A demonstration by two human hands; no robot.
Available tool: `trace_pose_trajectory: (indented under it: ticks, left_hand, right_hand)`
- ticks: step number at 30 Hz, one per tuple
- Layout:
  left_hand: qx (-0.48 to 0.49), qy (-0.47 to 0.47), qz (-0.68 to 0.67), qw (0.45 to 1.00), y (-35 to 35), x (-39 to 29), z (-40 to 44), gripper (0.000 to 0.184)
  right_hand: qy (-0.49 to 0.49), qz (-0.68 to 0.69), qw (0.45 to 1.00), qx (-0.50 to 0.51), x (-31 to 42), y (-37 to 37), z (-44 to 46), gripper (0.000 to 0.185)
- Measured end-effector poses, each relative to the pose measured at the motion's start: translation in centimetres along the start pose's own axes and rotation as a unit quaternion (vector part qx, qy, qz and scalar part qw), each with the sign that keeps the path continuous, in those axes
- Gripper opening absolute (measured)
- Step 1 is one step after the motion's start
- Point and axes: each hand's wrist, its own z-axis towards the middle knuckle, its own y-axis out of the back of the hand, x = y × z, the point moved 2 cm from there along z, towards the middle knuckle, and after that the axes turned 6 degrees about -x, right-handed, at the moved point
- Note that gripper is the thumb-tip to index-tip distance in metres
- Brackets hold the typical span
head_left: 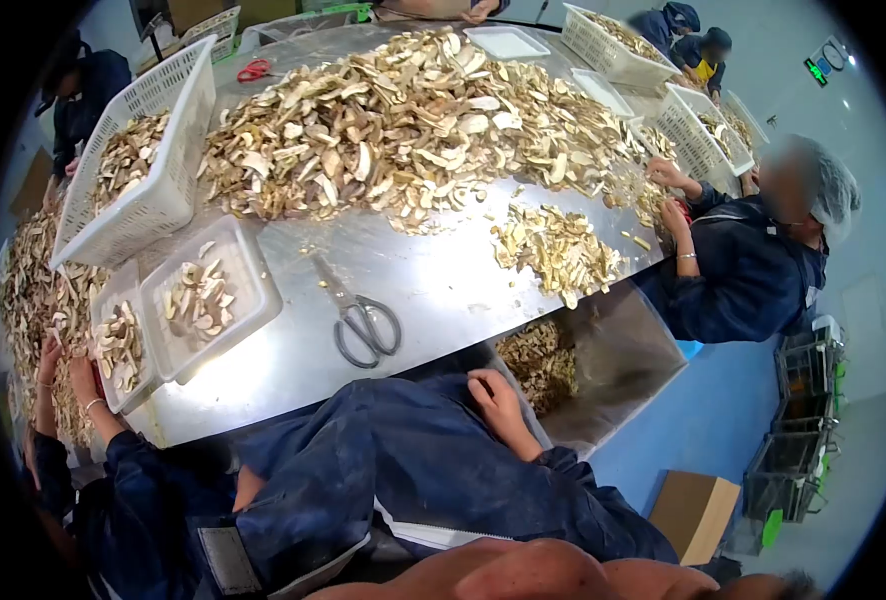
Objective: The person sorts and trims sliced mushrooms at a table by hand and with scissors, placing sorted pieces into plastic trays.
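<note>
Resting beside the near rim of a metal bin (628, 370), the person's right hand (500, 400) lies with its back up and its fingers loosely bent, gripping nothing that shows. The left hand is out of sight (only a patch of skin shows by the dark blue clothing (433, 460) at that side), so I cannot tell whether it is open or closed. Dark scissors (367, 330) lie on the metal table (433, 290) in front of the person, blades pointing away and handles near the table edge. Inside the bin sit brownish pieces (538, 365), and just above it on the table is a small heap of pale slices (555, 250). A far larger pile of slices (393, 130) spreads across the middle of the table. To the left, a shallow white tray (263, 290) holds a few slices, next to a smaller tray (145, 385) with a co-worker's hand (85, 380) at its side. A tall white basket (188, 150) stands behind them, partly filled. On the right, another co-worker (743, 255) in a hair net reaches toward the pile's end.
</note>
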Motion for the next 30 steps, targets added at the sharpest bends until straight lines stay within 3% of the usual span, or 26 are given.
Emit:
trace_pose_trajectory:
  ticks: [3, 7, 8, 10, 11, 16, 19, 25, 30]
  left_hand:
    - [0.029, -0.135, 0.049, 0.989, 1.9, -2.9, -1.5, 0.017]
    - [0.180, -0.153, -0.024, 0.972, 9.4, -16.6, 0.1, 0.020]
    - [0.158, -0.169, -0.071, 0.970, 9.7, -19.3, 0.7, 0.019]
    - [0.142, -0.218, -0.144, 0.955, 9.3, -22.9, 2.0, 0.019]
    - [0.144, -0.253, -0.169, 0.941, 8.6, -24.5, 2.9, 0.019]
    - [0.173, -0.403, -0.241, 0.866, 4.3, -29.7, 6.5, 0.017]
    - [0.210, -0.400, -0.274, 0.849, 2.0, -30.1, 8.7, 0.015]
    - [0.328, -0.230, -0.391, 0.828, 0.2, -28.5, 11.3, 0.013]
    - [0.353, -0.248, -0.412, 0.803, -0.7, -28.5, 12.3, 0.014]
  right_hand:
    - [-0.121, 0.019, 0.992, 0.040, -3.3, -0.8, -1.0, 0.042]
    - [-0.178, 0.033, 0.982, 0.046, -7.4, -1.1, -0.8, 0.045]
    - [-0.192, 0.036, 0.979, 0.049, -9.8, -1.2, -0.8, 0.045]
    - [-0.225, 0.042, 0.972, 0.056, -12.3, -1.0, -0.7, 0.046]
    - [-0.292, -0.045, 0.949, 0.111, -12.9, -0.8, -0.6, 0.048]
    - [-0.274, -0.017, 0.953, 0.131, -13.5, -0.9, -3.2, 0.046]
    - [-0.289, -0.026, 0.946, 0.143, -12.9, -0.5, -4.1, 0.045]
    - [-0.332, -0.050, 0.930, 0.150, -10.7, 0.0, -5.5, 0.044]
    - [-0.355, -0.063, 0.920, 0.153, -8.8, -0.8, -5.4, 0.042]
